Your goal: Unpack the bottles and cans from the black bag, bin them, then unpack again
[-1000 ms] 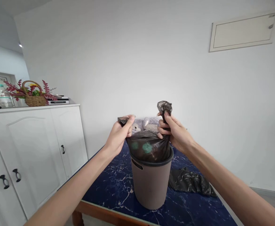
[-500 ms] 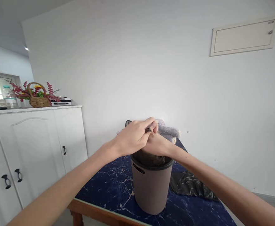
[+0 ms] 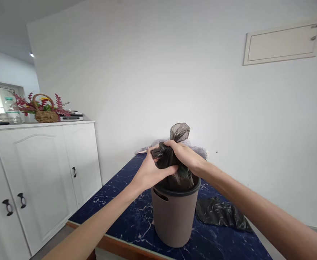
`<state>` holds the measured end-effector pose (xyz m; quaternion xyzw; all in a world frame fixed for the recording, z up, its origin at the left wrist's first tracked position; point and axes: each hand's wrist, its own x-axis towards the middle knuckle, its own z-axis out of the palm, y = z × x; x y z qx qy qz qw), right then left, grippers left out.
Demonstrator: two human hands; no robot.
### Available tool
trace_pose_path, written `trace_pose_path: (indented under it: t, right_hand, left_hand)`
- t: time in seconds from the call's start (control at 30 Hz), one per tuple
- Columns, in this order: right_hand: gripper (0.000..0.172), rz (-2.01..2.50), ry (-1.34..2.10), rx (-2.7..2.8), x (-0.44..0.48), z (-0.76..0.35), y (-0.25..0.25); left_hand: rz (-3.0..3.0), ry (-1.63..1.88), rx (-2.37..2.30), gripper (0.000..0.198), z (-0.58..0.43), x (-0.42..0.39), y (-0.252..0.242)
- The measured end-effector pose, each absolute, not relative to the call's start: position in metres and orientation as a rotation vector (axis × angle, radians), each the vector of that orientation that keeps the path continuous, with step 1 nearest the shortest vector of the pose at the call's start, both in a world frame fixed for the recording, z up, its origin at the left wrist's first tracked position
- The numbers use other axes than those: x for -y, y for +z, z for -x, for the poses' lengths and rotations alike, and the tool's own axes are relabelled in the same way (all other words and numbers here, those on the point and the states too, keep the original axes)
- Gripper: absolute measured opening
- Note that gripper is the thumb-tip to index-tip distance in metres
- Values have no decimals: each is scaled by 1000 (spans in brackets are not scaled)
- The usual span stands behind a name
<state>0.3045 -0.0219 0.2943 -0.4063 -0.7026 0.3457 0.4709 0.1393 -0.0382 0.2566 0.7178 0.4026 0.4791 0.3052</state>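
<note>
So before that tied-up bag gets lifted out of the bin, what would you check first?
1. Both hands on the bag: ok. The left hand and right hand grip the black rubbish bag.
2. Neck gathered: ok, a tuft sticks up.
3. Knot tight: cannot tell.
4. Bin upright on the blue marble table: ok.
5. Loose black bag clear of the bin: ok, lying apart.
6. Bag free of tears: cannot tell.

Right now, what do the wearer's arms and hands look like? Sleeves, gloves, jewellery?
Both arms are bare from the frame edge to the fingers: no sleeves in view. The left hand and the right hand wear no gloves, and no watch, band or ring shows on either. Forearms are slim, and no markings or tattoos show. Nails are too small to judge.
</note>
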Motion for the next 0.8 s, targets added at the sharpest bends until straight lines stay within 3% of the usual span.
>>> trace_pose_path:
  t: [0.1, 0.23, 0.4, 0.67, 0.8]
  right_hand:
    - [48, 1123, 840, 1715, 28, -309, 300]
    - [50, 1106, 858, 1621, 28, -318, 304]
    - [39, 905, 1146, 1507, 28, -331, 308]
    - [57, 587, 1340, 1754, 31, -352, 309]
    - [56, 488, 1314, 1854, 32, -355, 308]
  left_hand:
    - [-1954, 1268, -962, 42, -147, 33, 262]
    - [-1963, 1269, -1037, 23, -149, 27, 263]
    - [-2070, 1384, -918, 21, -149, 23, 267]
    - [-1786, 1238, -623, 21, -152, 18, 271]
    - [-1753, 1169, -519, 24, -149, 21, 275]
